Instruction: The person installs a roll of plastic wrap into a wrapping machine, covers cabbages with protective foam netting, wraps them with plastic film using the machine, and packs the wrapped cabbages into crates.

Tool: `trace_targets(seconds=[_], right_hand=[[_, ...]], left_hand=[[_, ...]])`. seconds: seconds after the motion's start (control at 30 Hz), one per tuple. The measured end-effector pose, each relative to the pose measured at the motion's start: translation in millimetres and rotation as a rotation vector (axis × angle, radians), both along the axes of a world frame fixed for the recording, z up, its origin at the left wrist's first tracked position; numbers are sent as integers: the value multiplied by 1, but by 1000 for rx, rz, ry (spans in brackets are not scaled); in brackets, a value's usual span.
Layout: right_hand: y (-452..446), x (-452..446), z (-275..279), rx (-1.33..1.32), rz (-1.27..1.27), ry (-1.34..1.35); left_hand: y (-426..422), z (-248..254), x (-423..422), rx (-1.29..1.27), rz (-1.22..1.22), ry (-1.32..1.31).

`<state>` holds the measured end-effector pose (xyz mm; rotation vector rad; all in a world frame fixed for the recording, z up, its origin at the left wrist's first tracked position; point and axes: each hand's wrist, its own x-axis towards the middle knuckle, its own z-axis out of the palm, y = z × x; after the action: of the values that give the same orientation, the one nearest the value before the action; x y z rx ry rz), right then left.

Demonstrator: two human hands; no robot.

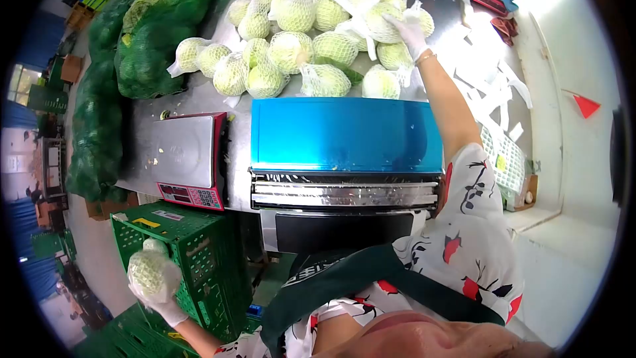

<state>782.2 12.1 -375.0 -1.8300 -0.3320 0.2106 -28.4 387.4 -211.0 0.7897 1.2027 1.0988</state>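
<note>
Left of the blue machine (348, 134), a cabbage (151, 273) is grasped by the left hand (160, 305). Beyond the machine, a netted cabbage (385, 32) is touched by the right hand (412, 34), its grip unclear.

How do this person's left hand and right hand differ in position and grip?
The left hand holds one wrapped cabbage by the green crate; the right hand is among netted cabbages, grip unclear.
The left hand is off to the side; the right hand reaches past the blue machine.
Both are gloved.
</note>
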Motion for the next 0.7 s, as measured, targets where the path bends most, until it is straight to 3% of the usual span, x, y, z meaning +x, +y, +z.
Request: trace_targets(seconds=[0.03,0.1,0.13,0.2,0.23,0.27,0.33,0.43,0.5,0.53,0.57,0.6,0.63,0.7], right_hand=[[11,-1,3,-123,-59,-13],[32,-14,19,-373,-174,-41],[31,-6,1,-349,-229,-120],[21,16,-18,-238,-171,-20],[15,26,-23,-187,-141,26],[10,26,-23,-15,-62,36],[-3,23,-19,312,-8,356],[-15,-10,-1,749,110,647],[-13,-39,23,978,203,796],[-5,-68,44,1081,242,884],[6,-92,53,1093,299,863],[17,-111,59,1107,357,844],[32,-130,62,1082,333,860],[70,-174,68,1024,387,859]], left_hand=[[15,-14,-53,153,-112,3],[4,-3,-65,56,-71,11],[-9,0,-64,23,-47,47],[-2,-21,-96,-53,60,95],[7,-44,-129,-4,-53,281],[3,-49,-134,-81,50,422],[11,-60,-146,-191,162,717],[32,-56,-104,509,112,1170],[7,-21,11,731,28,1021],[-12,-6,64,691,-80,920],[-31,-5,113,689,-171,654],[-60,10,168,670,-332,628],[-62,-4,193,727,-531,598],[-73,-29,246,584,-846,275]])
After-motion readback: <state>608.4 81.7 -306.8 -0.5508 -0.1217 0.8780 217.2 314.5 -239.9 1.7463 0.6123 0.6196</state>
